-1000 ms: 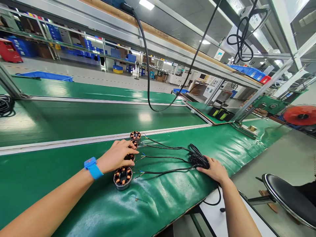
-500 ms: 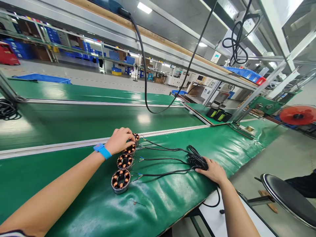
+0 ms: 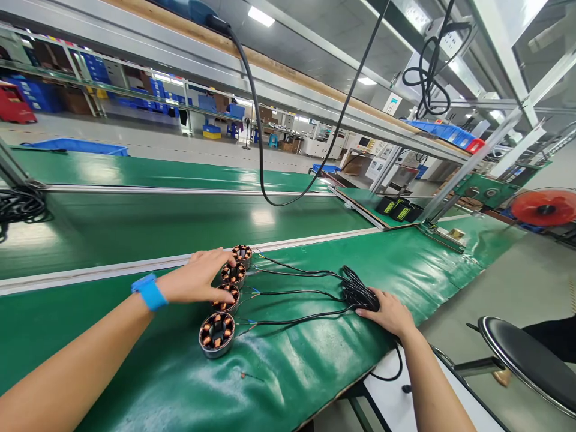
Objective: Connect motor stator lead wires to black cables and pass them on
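Several round motor stators (image 3: 216, 335) with copper windings stand in a slanting row on the green mat. My left hand (image 3: 204, 279) reaches over the row from the left, thumb and fingers apart, at the middle stators (image 3: 233, 273); whether it presses on them I cannot tell. From each stator thin coloured wires lead into a black cable (image 3: 301, 292) running right. These cables meet in a looped bundle (image 3: 355, 288), and my right hand (image 3: 390, 312) grips its near right end. Some of the right fingers are hidden beneath the palm.
A small wire scrap (image 3: 245, 376) lies on the mat (image 3: 324, 354) near its front edge. Another black cable (image 3: 265, 186) hangs in a loop above the belt (image 3: 180, 216). A stool (image 3: 531, 360) stands at right, and an orange fan (image 3: 542, 207) behind it.
My left hand has moved left and nearer along the row, its fingers spreading from the far stators to the middle ones. The stators shifted slightly left. My right hand stays on the cables.
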`<move>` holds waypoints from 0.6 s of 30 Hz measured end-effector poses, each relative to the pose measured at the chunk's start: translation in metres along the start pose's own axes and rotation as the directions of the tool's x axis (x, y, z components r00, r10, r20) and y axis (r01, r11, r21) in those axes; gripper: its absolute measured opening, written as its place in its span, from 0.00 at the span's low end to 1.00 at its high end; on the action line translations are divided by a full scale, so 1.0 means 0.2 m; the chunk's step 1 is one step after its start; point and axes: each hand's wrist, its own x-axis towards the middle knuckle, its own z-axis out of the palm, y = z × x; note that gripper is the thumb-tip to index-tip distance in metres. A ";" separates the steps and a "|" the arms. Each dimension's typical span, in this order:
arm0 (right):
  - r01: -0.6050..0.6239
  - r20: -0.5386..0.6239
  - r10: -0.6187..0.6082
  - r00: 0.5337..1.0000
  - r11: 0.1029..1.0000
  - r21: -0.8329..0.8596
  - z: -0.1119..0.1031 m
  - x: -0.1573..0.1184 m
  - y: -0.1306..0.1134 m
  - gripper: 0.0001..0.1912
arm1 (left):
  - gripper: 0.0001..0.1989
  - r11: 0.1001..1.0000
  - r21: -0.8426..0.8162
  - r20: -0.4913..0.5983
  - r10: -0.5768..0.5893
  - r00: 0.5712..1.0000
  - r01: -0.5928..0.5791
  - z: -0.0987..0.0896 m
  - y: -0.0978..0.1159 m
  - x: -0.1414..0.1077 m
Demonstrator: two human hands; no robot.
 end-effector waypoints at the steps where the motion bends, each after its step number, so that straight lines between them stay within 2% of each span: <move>1: 0.007 0.000 -0.007 1.000 1.000 0.015 0.00 0.00 0.00 0.42 | 0.47 1.000 0.015 0.033 -0.017 0.999 0.016 0.02 0.04 -0.06; 2: 0.012 0.001 -0.012 1.000 0.999 0.031 -0.01 0.01 0.00 0.41 | 0.56 0.997 0.050 0.070 -0.057 0.996 0.054 0.04 0.09 -0.12; 4: 0.016 0.007 -0.016 1.000 0.998 0.065 -0.01 0.02 0.01 0.40 | 0.65 0.979 0.163 0.130 -0.148 0.980 0.126 0.11 0.20 -0.21; 7: 0.031 0.032 -0.035 0.999 0.993 0.117 -0.02 0.01 0.03 0.39 | 0.66 0.939 0.279 0.188 -0.260 0.947 0.202 0.19 0.33 -0.25; 9: 0.039 0.022 -0.043 0.999 0.986 0.161 -0.01 -0.02 0.05 0.40 | 0.64 0.929 0.291 0.190 -0.289 0.938 0.228 0.21 0.35 -0.24; 11: 0.017 -0.020 -0.013 1.000 0.972 0.234 0.00 -0.10 0.08 0.42 | 0.63 0.940 0.268 0.191 -0.265 0.945 0.210 0.20 0.33 -0.23; 14: -0.063 -0.103 0.111 0.989 0.921 0.385 0.04 -0.28 0.13 0.44 | 0.64 0.974 0.191 0.212 -0.158 0.964 0.118 0.18 0.25 -0.21; 18: -0.095 -0.227 0.235 0.945 0.862 0.497 0.10 -0.58 0.16 0.36 | 0.66 0.992 0.124 0.229 -0.028 0.973 -0.001 0.20 0.13 -0.19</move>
